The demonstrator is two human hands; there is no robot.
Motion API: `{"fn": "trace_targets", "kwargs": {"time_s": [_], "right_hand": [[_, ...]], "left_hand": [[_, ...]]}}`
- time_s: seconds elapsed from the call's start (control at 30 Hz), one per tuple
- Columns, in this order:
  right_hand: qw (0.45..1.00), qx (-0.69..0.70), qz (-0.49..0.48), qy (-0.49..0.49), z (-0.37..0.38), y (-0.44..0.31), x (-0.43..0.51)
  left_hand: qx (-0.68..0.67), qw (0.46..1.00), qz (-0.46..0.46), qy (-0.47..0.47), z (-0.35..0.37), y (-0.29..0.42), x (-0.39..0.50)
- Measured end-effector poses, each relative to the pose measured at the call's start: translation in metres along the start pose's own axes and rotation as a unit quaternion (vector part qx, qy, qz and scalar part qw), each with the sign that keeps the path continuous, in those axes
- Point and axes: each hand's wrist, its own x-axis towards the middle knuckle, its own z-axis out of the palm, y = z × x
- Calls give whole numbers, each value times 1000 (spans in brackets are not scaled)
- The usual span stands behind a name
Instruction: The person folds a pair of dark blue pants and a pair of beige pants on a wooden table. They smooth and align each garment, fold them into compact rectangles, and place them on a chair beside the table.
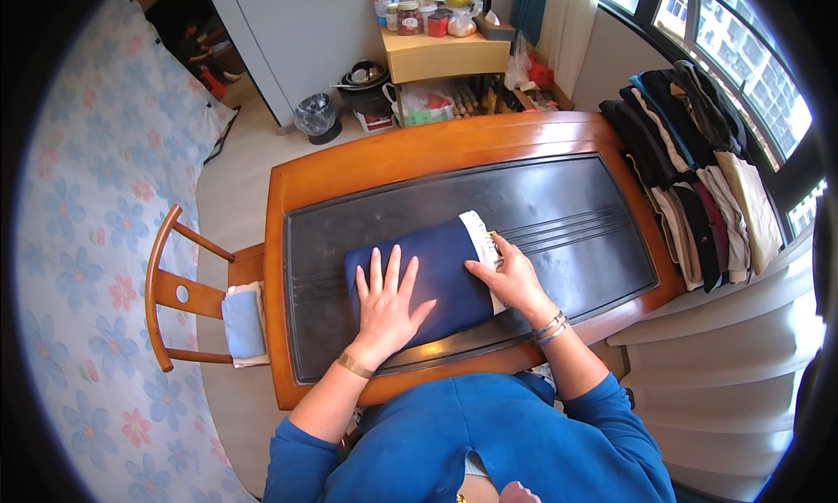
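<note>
A folded navy garment (432, 254) with a white band (483, 241) along its right edge lies on the dark table panel. The band bears writing. My left hand (386, 307) rests flat on the navy cloth, its fingers spread and holding nothing. At the white band, my right hand (514, 274) has its thumb on top and its index finger at the outer edge, gripping the cloth there. The other right fingers are mostly hidden. A small gold-coloured piece (493, 234) shows beside the right index fingertip.
Stacked folded clothes (687, 176) stand at the wooden table's (340, 151) right end. A wooden chair (196, 297) holding folded light-blue cloth (242, 323) is at the left. Beyond are a bin (317, 118) and a small table (445, 57) with jars. A person (200, 51) sits beyond the doorway.
</note>
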Motion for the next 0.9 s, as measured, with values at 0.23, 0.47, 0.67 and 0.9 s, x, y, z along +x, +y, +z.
{"fn": "trace_targets", "kwargs": {"time_s": [0.23,0.47,0.67,0.9], "right_hand": [[842,455,192,-219,-3,-4,-8],[909,368,38,-192,8,-19,-25],[899,254,-219,-282,-23,-65,-44],[844,228,-341,-345,-37,-100,-43]], "left_hand": [[-13,1000,-10,-2,-10,-6,-31],[-99,995,-14,-13,-50,-27,-33],[-221,972,58,-48,-136,-43,-15],[-435,874,92,-194,-147,-29,-31]]}}
